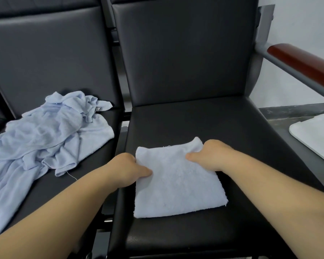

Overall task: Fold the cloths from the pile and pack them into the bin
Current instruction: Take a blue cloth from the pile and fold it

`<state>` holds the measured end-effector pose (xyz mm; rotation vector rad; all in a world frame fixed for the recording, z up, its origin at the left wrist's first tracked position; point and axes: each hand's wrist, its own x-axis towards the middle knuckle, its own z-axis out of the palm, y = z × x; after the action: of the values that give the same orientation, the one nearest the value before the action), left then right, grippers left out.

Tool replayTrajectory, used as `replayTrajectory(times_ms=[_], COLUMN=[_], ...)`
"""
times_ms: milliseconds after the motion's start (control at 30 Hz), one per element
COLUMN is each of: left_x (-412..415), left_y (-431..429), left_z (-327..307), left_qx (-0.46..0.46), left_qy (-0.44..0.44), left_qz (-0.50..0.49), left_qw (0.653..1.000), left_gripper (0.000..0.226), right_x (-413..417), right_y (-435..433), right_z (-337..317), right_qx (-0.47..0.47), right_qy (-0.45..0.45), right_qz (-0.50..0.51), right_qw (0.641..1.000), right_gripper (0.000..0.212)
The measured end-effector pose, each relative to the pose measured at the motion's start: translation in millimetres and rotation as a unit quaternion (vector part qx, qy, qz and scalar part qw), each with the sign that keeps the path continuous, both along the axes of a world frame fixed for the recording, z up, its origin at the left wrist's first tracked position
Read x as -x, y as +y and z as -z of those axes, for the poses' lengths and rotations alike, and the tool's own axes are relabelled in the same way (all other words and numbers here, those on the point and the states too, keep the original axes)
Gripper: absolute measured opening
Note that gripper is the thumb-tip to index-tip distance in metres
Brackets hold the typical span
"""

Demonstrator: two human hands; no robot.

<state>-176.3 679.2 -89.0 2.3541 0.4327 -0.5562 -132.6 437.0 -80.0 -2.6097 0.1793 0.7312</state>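
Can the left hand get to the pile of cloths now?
Probably yes: the pile lies left of the left hand and nothing stands between them, though that hand now grips the folded cloth.

Both bare forearms reach forward from the lower edge of view, converging slightly. The left hand (127, 167) pinches the left edge of the cloth (176, 189), thumb on top. The right hand (209, 156) grips its far right corner, thumb on top and fingers curled under.
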Motion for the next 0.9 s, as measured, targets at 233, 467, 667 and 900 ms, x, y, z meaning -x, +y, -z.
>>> replayTrajectory(times_ms=[233, 467, 667, 900], left_x=[12, 27, 42, 71], left_y=[-16, -93, -253, -438], left_z=[-27, -95, -113, -58], left_qx=[0.187, 0.164, 0.172, 0.090], left_qy=[-0.021, -0.242, -0.249, -0.166], left_qz=[-0.028, 0.001, 0.199, 0.451], left_qw=[0.982, 0.956, 0.932, 0.872], left_gripper=[0.020, 0.019, 0.020, 0.032], right_x=[19, 53, 158, 274], right_y=[-4, -76, -214, -333], right_z=[-5, -94, -87, 5], right_qx=[-0.242, -0.234, -0.216, -0.190], right_qy=[-0.053, -0.272, -0.350, -0.321], right_qz=[0.073, 0.129, 0.349, 0.587], right_qw=[0.966, 0.924, 0.842, 0.718], right_gripper=[0.040, 0.043, 0.034, 0.023])
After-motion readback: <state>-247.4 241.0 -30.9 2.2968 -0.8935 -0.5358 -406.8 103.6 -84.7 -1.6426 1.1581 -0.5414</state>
